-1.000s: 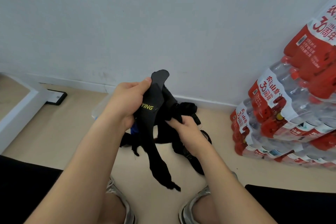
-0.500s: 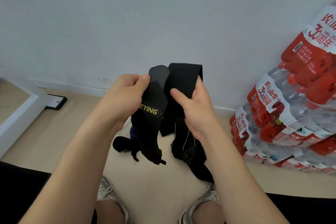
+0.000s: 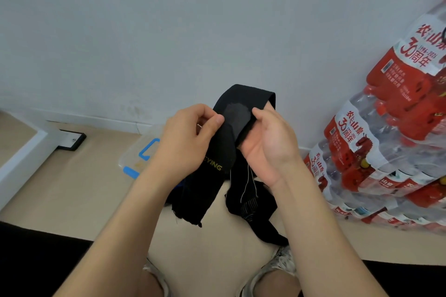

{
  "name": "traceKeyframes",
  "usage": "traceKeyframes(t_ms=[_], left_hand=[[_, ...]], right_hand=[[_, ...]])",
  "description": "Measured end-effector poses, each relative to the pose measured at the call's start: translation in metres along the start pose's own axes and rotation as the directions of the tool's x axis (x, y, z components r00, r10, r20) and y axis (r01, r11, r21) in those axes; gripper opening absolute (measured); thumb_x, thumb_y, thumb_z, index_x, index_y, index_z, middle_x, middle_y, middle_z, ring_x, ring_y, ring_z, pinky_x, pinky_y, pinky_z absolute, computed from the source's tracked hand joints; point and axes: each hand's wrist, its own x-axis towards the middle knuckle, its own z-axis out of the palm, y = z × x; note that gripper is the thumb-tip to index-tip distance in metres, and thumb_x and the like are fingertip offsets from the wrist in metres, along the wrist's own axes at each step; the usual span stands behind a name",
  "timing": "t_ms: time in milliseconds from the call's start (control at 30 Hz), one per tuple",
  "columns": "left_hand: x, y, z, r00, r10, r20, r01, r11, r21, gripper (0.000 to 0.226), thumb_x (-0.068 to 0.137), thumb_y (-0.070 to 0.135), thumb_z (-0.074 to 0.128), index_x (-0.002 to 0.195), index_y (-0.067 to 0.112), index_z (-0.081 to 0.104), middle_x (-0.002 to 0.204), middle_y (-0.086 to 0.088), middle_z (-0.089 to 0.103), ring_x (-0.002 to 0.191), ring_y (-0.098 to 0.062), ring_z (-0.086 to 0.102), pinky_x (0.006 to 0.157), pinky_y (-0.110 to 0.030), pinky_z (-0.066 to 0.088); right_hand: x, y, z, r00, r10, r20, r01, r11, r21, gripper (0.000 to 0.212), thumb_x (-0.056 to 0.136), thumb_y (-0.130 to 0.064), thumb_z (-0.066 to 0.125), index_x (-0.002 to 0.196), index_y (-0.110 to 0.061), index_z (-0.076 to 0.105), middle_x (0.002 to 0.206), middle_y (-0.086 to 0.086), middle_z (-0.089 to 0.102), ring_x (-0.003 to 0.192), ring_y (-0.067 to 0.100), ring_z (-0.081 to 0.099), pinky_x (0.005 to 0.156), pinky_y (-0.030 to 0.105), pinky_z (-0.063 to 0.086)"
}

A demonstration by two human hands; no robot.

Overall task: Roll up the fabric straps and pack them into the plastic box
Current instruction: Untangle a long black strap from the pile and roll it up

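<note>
A black fabric strap [image 3: 222, 152] with yellow lettering is held up in front of me between both hands. My left hand [image 3: 185, 144] pinches its rounded grey end with thumb and fingers. My right hand [image 3: 268, 144] has its thumb on the folded strap top and its fingers behind the loop. The strap's loose tails hang down toward the floor. More black straps [image 3: 253, 205] lie in a pile below. A clear plastic box [image 3: 140, 154] with blue latches sits on the floor behind my left hand, mostly hidden.
Shrink-wrapped packs of water bottles [image 3: 386, 142] with red labels are stacked at the right against the grey wall. A white ledge [image 3: 21, 159] and a black bracket [image 3: 72, 140] sit at the left. My shoes [image 3: 277, 265] are on the beige floor below.
The strap's top has been folded over toward the grey end and both hands have come closer together. The view has tilted, so the box with blue latches now shows.
</note>
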Motion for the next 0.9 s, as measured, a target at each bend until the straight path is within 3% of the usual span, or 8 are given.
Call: traceKeyframes(t_ms=[67,200,367,467,600,667,767,900], left_hand=[[0.000,-0.003,0.003,0.998,0.037,-0.054,-0.033,0.997,0.070,0.021,0.107,0.033,0.065,0.088,0.026,0.071,0.075,0.008,0.072,0.066,-0.008,0.063,0.065,-0.028,0.049],[0.002,-0.005,0.007,0.995,0.072,-0.073,-0.061,0.986,0.153,0.021,0.107,0.033,0.065,0.088,0.026,0.070,0.070,0.011,0.067,0.068,-0.006,0.061,0.060,-0.015,0.042],[-0.002,-0.003,0.016,0.987,0.113,-0.114,-0.091,0.979,0.181,0.021,0.109,0.030,0.059,0.090,0.021,0.062,0.072,0.009,0.064,0.074,-0.011,0.060,0.063,-0.014,0.041],[-0.006,-0.001,0.024,0.970,0.175,-0.171,-0.133,0.964,0.231,0.017,0.107,0.022,0.058,0.093,0.013,0.056,0.089,0.003,0.059,0.080,-0.012,0.051,0.073,-0.013,0.040],[-0.013,0.003,0.036,0.926,0.245,-0.289,-0.168,0.949,0.265,0.015,0.106,0.017,0.053,0.095,0.009,0.047,0.098,-0.006,0.048,0.082,-0.022,0.045,0.077,-0.026,0.042],[-0.018,0.004,0.042,0.910,0.232,-0.344,-0.162,0.962,0.219,0.017,0.107,0.025,0.048,0.098,0.013,0.040,0.086,-0.002,0.050,0.076,-0.026,0.046,0.069,-0.040,0.040],[-0.021,0.006,0.045,0.913,0.174,-0.370,-0.170,0.984,0.044,0.025,0.108,0.039,0.052,0.112,0.022,0.033,0.063,0.007,0.054,0.053,-0.020,0.052,0.050,-0.041,0.039],[-0.022,0.012,0.037,0.923,0.185,-0.337,-0.153,0.981,0.120,0.025,0.102,0.035,0.048,0.124,0.029,0.038,0.047,0.004,0.053,0.045,-0.016,0.054,0.046,-0.040,0.040]], right_hand=[[-0.001,0.000,-0.001,1.000,-0.002,0.000,0.002,1.000,-0.021,0.046,0.111,-0.004,0.031,0.146,-0.007,0.060,0.140,0.021,0.070,0.132,0.039,0.067,0.109,0.053,0.056],[0.000,-0.001,-0.003,1.000,-0.028,0.004,0.028,0.995,-0.099,0.049,0.109,-0.001,0.029,0.146,-0.010,0.060,0.140,0.020,0.070,0.133,0.040,0.066,0.109,0.055,0.056],[0.001,-0.001,-0.002,0.997,-0.050,-0.053,0.043,0.989,-0.139,0.043,0.109,-0.007,0.035,0.143,-0.007,0.061,0.138,0.021,0.071,0.132,0.040,0.067,0.112,0.056,0.054],[-0.001,0.003,0.003,0.994,-0.105,-0.031,0.097,0.976,-0.197,0.039,0.106,-0.024,0.057,0.140,-0.005,0.062,0.135,0.024,0.070,0.131,0.041,0.067,0.111,0.055,0.055],[-0.001,0.019,0.007,0.958,-0.281,-0.063,0.212,0.836,-0.506,0.022,0.098,-0.014,0.068,0.118,-0.009,0.074,0.114,0.015,0.079,0.113,0.029,0.076,0.103,0.057,0.060],[-0.001,0.025,0.011,0.926,-0.359,-0.119,0.224,0.774,-0.592,0.019,0.096,-0.022,0.068,0.105,-0.006,0.074,0.102,0.017,0.079,0.101,0.031,0.077,0.095,0.060,0.061],[-0.001,0.030,0.016,0.883,-0.455,-0.117,0.264,0.687,-0.677,0.032,0.099,-0.028,0.064,0.099,0.004,0.067,0.094,0.024,0.074,0.083,0.033,0.070,0.083,0.060,0.060],[-0.005,0.029,0.019,0.854,-0.517,-0.050,0.280,0.539,-0.795,0.032,0.106,-0.024,0.061,0.092,0.005,0.063,0.081,0.019,0.071,0.079,0.041,0.066,0.071,0.053,0.056]])
